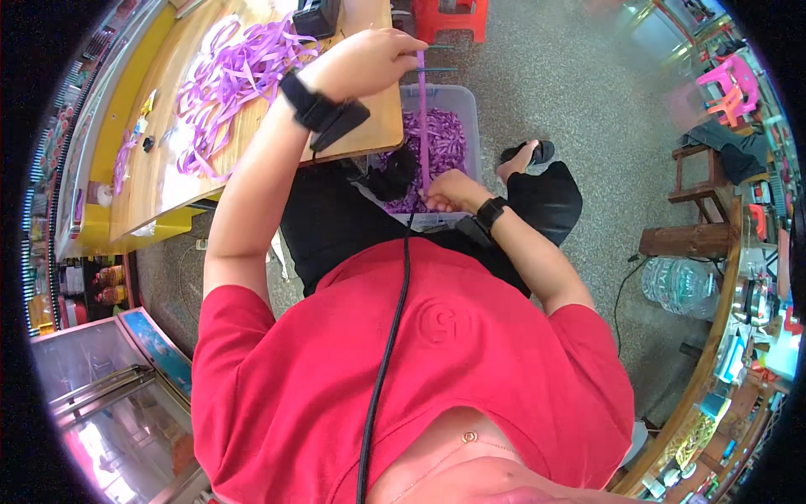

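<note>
A purple ribbon strip (423, 126) is stretched between my two hands over a clear plastic bin (472, 113). My left hand (382, 57) pinches its upper end, out past the table's corner. Lower down, near the bin's close edge, my right hand (452, 192) is closed on the other end. Inside the bin lies a heap of purple ribbon pieces (445, 143). On the wooden table (357, 134) to the left, a loose tangle of long purple ribbon (239, 76) is spread out.
A black device (317, 18) stands on the table's far part. Beyond the bin is a red stool (453, 18). A black cable (388, 353) runs down over my shirt. To the right are a wooden stool (698, 181), a large water bottle (678, 284) and crowded shelves. A glass-topped cabinet (126, 420) sits at lower left.
</note>
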A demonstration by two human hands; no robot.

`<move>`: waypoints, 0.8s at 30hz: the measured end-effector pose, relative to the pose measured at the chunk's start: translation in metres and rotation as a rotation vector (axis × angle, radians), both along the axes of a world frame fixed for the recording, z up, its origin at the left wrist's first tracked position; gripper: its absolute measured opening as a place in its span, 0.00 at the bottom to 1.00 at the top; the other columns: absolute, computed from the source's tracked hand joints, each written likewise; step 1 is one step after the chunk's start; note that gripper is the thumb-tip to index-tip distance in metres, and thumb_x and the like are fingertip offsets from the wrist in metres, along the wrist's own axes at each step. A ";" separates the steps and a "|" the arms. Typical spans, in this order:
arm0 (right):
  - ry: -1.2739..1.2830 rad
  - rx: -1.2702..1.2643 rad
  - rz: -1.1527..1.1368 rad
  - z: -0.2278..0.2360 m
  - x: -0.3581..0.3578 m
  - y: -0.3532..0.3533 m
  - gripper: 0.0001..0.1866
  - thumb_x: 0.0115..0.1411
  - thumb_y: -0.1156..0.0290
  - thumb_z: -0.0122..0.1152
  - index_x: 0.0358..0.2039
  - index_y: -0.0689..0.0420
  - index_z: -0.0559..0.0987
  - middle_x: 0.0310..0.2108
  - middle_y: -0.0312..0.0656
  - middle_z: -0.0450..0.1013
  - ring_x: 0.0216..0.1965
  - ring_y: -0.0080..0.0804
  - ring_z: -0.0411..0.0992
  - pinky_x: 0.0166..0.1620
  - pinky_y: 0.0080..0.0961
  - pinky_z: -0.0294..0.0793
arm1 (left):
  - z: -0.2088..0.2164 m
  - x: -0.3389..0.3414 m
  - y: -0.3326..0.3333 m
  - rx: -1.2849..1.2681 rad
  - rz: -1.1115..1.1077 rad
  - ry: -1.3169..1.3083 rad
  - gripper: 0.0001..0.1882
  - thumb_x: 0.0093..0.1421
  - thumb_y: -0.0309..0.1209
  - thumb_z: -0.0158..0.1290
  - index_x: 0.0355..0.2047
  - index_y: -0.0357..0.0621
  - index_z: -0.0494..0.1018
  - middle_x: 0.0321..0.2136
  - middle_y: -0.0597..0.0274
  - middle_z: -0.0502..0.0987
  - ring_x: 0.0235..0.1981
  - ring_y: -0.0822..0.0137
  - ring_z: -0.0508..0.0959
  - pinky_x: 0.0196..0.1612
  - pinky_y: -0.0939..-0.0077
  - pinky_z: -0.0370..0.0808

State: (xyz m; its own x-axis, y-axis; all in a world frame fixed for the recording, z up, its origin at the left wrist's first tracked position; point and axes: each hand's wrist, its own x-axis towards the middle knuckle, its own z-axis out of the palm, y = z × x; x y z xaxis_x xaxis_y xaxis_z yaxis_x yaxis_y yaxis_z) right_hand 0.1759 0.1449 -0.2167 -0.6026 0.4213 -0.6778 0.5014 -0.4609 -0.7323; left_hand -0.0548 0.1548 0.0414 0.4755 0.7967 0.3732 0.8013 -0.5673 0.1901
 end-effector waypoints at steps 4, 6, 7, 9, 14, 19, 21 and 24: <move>0.036 0.050 0.027 0.040 0.023 -0.034 0.13 0.57 0.63 0.61 0.25 0.60 0.81 0.20 0.37 0.77 0.14 0.19 0.66 0.17 0.17 0.64 | 0.027 0.039 -0.095 -0.325 -0.199 -0.318 0.12 0.64 0.30 0.52 0.46 0.44 0.77 0.40 0.54 0.79 0.38 0.62 0.80 0.41 0.70 0.76; 0.062 0.044 0.034 0.059 0.027 -0.046 0.13 0.59 0.62 0.60 0.26 0.60 0.81 0.20 0.37 0.76 0.13 0.18 0.64 0.16 0.17 0.61 | -0.007 0.042 -0.125 -0.617 -0.255 -0.430 0.08 0.62 0.28 0.55 0.40 0.40 0.79 0.33 0.56 0.80 0.33 0.65 0.80 0.37 0.73 0.76; 0.063 0.043 0.028 0.061 0.030 -0.051 0.13 0.59 0.62 0.60 0.26 0.60 0.81 0.20 0.37 0.76 0.13 0.18 0.64 0.16 0.17 0.61 | -0.030 0.042 -0.133 -0.708 -0.181 -0.418 0.09 0.62 0.27 0.55 0.40 0.39 0.79 0.30 0.55 0.80 0.31 0.66 0.80 0.37 0.73 0.76; 0.119 -0.018 -0.003 0.067 0.035 -0.059 0.11 0.58 0.65 0.58 0.30 0.59 0.82 0.20 0.37 0.76 0.14 0.18 0.64 0.17 0.17 0.60 | -0.084 0.043 -0.137 -0.681 0.050 -0.511 0.10 0.61 0.28 0.56 0.42 0.38 0.79 0.31 0.56 0.81 0.32 0.69 0.80 0.37 0.75 0.76; 0.104 -0.080 -0.004 0.090 0.031 -0.074 0.12 0.60 0.63 0.59 0.32 0.60 0.81 0.19 0.37 0.75 0.12 0.16 0.63 0.16 0.14 0.58 | -0.150 0.049 -0.129 -0.696 0.122 -0.942 0.16 0.62 0.30 0.57 0.49 0.38 0.74 0.39 0.66 0.79 0.37 0.75 0.76 0.41 0.77 0.74; 0.142 -0.099 -0.013 0.083 0.029 -0.077 0.12 0.60 0.64 0.59 0.33 0.60 0.81 0.19 0.38 0.75 0.12 0.16 0.63 0.16 0.14 0.57 | -0.150 0.053 -0.122 -0.874 0.261 -1.151 0.17 0.60 0.33 0.60 0.47 0.39 0.76 0.36 0.65 0.79 0.36 0.76 0.77 0.39 0.79 0.74; 0.157 -0.108 -0.020 0.079 0.028 -0.077 0.12 0.60 0.64 0.59 0.33 0.61 0.81 0.19 0.38 0.75 0.12 0.16 0.63 0.15 0.14 0.57 | -0.153 0.051 -0.121 -0.984 0.293 -1.106 0.15 0.61 0.31 0.59 0.48 0.40 0.76 0.38 0.65 0.79 0.39 0.77 0.76 0.41 0.81 0.74; 0.134 -0.120 -0.016 0.083 0.027 -0.077 0.12 0.60 0.65 0.58 0.34 0.62 0.80 0.19 0.39 0.75 0.12 0.16 0.63 0.16 0.14 0.58 | -0.163 0.051 -0.126 -1.122 0.107 -1.094 0.12 0.58 0.33 0.62 0.37 0.35 0.81 0.31 0.65 0.82 0.33 0.79 0.76 0.37 0.82 0.73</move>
